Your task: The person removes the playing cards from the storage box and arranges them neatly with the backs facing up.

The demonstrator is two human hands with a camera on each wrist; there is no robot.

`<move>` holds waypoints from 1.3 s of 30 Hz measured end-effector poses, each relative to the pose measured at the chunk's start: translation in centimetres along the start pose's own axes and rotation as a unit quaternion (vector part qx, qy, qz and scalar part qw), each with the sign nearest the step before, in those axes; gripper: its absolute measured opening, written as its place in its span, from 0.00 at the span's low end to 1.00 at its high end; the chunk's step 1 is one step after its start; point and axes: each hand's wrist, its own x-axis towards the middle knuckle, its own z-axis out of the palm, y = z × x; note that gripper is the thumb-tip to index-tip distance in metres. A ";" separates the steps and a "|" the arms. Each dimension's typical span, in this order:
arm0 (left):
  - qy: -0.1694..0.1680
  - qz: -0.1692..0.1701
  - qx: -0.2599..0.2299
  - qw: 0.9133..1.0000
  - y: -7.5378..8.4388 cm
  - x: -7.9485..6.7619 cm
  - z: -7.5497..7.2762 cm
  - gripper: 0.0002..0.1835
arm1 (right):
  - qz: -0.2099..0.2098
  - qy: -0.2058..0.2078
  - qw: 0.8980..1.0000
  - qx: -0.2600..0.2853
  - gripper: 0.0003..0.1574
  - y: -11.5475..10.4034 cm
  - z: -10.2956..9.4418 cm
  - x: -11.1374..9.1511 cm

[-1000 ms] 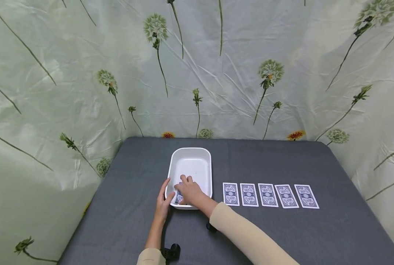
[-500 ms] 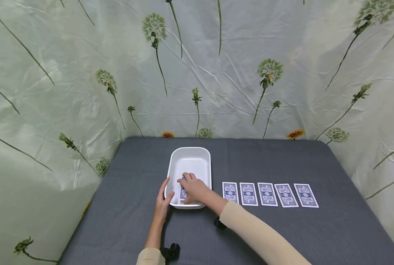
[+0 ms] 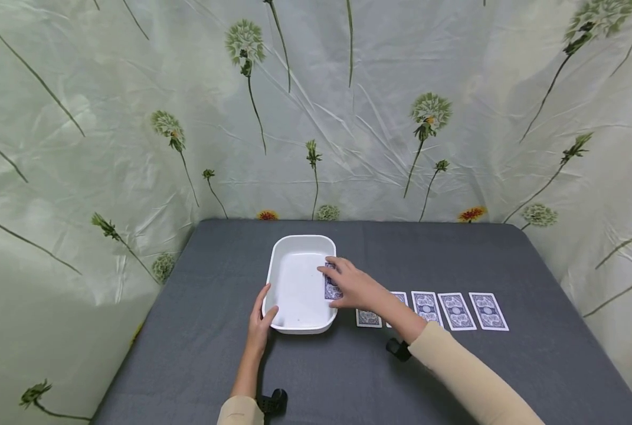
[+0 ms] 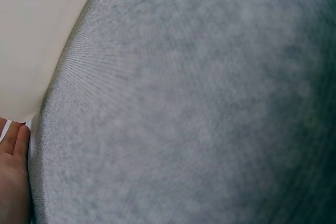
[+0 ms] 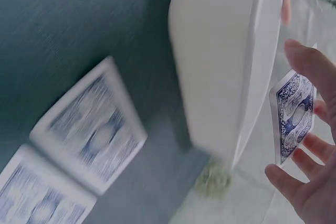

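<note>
My right hand pinches a blue-backed playing card over the right wall of a white rectangular tray. In the right wrist view the card stands on edge between the thumb and fingertips, its patterned back facing the camera. At the tray's near left corner, my left hand rests against the rim, thumb spread from fairly straight fingers. The left wrist view shows only part of that left hand, beside the pale tray wall. The tray's floor looks bare.
To the right of the tray, several face-down playing cards lie in a row on the grey cloth; the rightmost card is farthest from the tray. My right forearm partly covers the row's left end. A flowered curtain hangs behind the table.
My right hand lifts the playing card from the tray's near left floor and carries it right, to above the right wall. The left hand stays at the corner.
</note>
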 end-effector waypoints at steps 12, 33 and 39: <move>-0.001 -0.003 0.007 1.000 0.5 0.1 -0.2 0.29 | 0.077 0.022 0.994 -0.069 0.49 7.9 -1.8 -8.8; -0.014 -0.007 0.010 1.000 0.5 0.3 0.0 0.30 | 0.187 -0.087 0.974 -0.098 0.55 20.0 -5.2 -23.9; -0.010 -0.016 0.016 1.000 0.5 0.0 0.1 0.30 | 0.235 -0.139 0.960 -0.064 0.60 21.8 -4.3 -25.1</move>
